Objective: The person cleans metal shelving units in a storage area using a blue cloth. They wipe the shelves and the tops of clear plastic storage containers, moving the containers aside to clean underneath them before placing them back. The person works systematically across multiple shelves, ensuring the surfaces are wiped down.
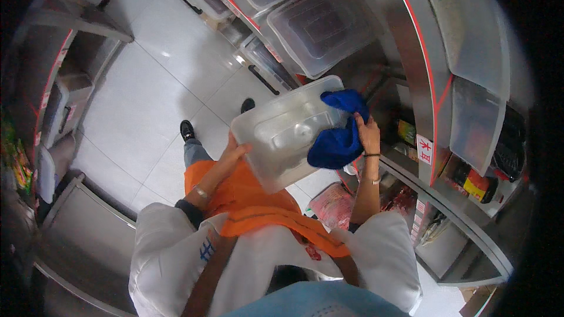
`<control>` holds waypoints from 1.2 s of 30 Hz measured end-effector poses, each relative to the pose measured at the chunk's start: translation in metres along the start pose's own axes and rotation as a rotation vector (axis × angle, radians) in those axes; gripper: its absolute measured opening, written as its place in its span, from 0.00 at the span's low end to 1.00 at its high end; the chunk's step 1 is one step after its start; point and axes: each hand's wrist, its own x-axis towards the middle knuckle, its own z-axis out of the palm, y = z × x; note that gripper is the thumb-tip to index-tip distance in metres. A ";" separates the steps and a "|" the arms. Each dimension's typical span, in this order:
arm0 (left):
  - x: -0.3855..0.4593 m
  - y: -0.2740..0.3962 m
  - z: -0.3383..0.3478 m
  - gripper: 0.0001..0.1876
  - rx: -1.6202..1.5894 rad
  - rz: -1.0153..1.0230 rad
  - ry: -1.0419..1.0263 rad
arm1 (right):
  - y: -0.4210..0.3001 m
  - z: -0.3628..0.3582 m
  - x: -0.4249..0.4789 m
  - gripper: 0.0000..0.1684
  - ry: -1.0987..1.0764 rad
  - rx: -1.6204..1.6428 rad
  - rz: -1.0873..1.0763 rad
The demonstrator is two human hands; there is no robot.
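Note:
A translucent plastic storage box [286, 134] is held in front of me, above the floor, tilted. My left hand [235, 147] grips its near left edge, thumb on the wall. At the box's right end, my right hand [366, 132] is closed on a blue cloth [337, 145], which drapes over the rim and the box's right part. Part of the right hand's grip is hidden by the cloth. Whether the box's open side or its base faces me is not plain.
Metal shelves at the upper right carry lidded plastic boxes [321, 26]. A red and white bag [335, 204] lies low beside me on the right. More boxes [66, 105] stand on the left rack, near a steel surface [94, 229]. White floor tiles [128, 79] lie ahead.

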 end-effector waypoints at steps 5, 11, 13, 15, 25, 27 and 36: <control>-0.044 0.047 -0.070 0.47 0.138 -0.130 0.057 | -0.060 -0.032 -0.067 0.29 -0.119 0.572 -0.058; -0.074 0.170 -0.049 0.50 0.126 0.084 0.035 | -0.036 -0.030 -0.058 0.20 -0.160 1.574 0.018; -0.059 0.194 -0.046 0.48 0.073 0.154 0.041 | -0.058 -0.057 -0.077 0.27 -0.586 1.790 0.036; -0.034 0.218 -0.037 0.47 0.066 0.206 0.017 | -0.064 -0.061 -0.097 0.31 -0.465 1.813 -0.035; 0.140 0.308 0.015 0.41 0.009 0.372 0.171 | 0.013 -0.037 -0.105 0.33 -0.549 1.804 0.182; 0.164 0.313 0.023 0.45 0.043 0.406 0.137 | 0.021 -0.029 -0.094 0.31 -0.508 1.776 0.240; 0.190 0.227 -0.003 0.39 0.301 0.644 0.287 | -0.041 -0.002 0.017 0.40 0.009 0.693 0.050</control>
